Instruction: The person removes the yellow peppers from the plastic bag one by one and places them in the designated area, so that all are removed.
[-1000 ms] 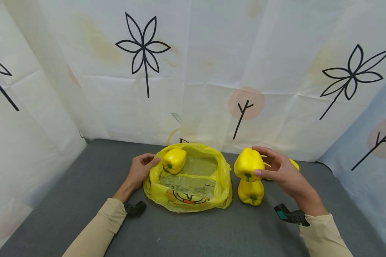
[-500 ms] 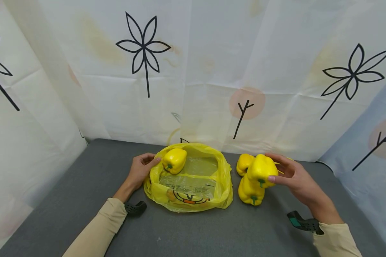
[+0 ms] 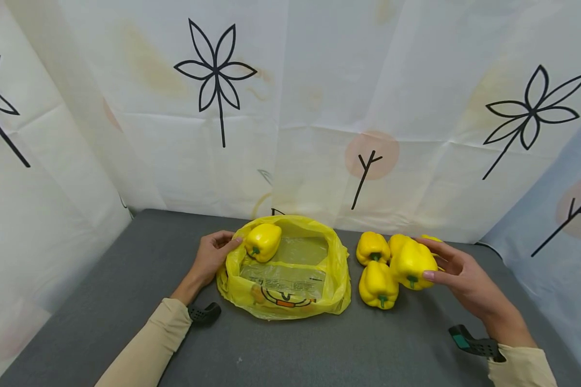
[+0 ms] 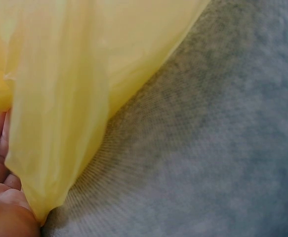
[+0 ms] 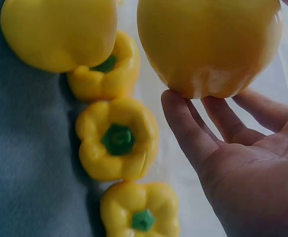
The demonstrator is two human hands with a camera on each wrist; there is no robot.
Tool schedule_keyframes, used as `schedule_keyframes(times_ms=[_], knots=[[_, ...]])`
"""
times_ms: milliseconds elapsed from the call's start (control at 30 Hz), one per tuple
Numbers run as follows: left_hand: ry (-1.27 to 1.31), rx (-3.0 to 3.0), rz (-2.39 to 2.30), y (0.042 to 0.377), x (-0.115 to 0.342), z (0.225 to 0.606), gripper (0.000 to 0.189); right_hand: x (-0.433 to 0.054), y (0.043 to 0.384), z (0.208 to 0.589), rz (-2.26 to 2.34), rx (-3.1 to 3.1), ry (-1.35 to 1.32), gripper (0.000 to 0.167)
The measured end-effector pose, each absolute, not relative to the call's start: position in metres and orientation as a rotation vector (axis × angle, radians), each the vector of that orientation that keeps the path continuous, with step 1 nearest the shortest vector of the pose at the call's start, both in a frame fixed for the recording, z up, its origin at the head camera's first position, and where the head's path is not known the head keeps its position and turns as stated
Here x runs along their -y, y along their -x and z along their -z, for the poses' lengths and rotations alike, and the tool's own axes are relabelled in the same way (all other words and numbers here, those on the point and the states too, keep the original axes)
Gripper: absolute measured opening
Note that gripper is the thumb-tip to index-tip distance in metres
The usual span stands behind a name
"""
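Note:
A yellow bell pepper point(image 3: 413, 264) is gripped by my right hand point(image 3: 472, 277), thumb on the near side and fingers at its far side. In the right wrist view the held pepper point(image 5: 210, 44) appears above the fingers, apart from the row of other peppers. My left hand point(image 3: 213, 258) pinches the left rim of a yellow plastic bag point(image 3: 341, 279), which stands with its mouth wide. Inside the bag, at the back left, lies another bell pepper point(image 3: 263, 242). The left wrist view has the bag's side point(image 4: 64, 98) close up and only part of the hand.
Right of the bag, a yellow pepper point(image 3: 373, 247) and a nearer one point(image 3: 378, 285) stand on the grey table point(image 3: 290, 355). Further peppers are partly hidden behind the held one and the right hand. A patterned white cloth point(image 3: 310, 107) hangs behind the table.
My right hand has carried its pepper to the right and slightly nearer, uncovering peppers behind it. My left hand and the bag have stayed in place.

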State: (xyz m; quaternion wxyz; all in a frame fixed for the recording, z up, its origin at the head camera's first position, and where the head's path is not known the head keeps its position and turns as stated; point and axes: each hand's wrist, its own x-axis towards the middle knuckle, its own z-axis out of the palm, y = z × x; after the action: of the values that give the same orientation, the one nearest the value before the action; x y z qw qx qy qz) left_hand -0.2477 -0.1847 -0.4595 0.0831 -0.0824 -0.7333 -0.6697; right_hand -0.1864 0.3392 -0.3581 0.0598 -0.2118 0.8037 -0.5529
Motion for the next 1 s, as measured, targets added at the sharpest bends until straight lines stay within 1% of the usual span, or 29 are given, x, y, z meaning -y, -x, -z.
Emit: schedule_keyframes(times_ms=[533,800,1000], knots=[[0.247,2.187,2.009,0.248,0.185,0.46,0.032,-0.367,0.187,0.381,1.61,-2.405,0.491,0.059],[0.261,2.189,2.012,0.247,0.186,0.459,0.03,-0.369,0.188,0.385,1.594,-2.39,0.428,0.06],[0.247,2.181,2.022,0.246,0.184,0.458,0.031,-0.368,0.19,0.388,1.535,-2.417,0.384,0.063]])
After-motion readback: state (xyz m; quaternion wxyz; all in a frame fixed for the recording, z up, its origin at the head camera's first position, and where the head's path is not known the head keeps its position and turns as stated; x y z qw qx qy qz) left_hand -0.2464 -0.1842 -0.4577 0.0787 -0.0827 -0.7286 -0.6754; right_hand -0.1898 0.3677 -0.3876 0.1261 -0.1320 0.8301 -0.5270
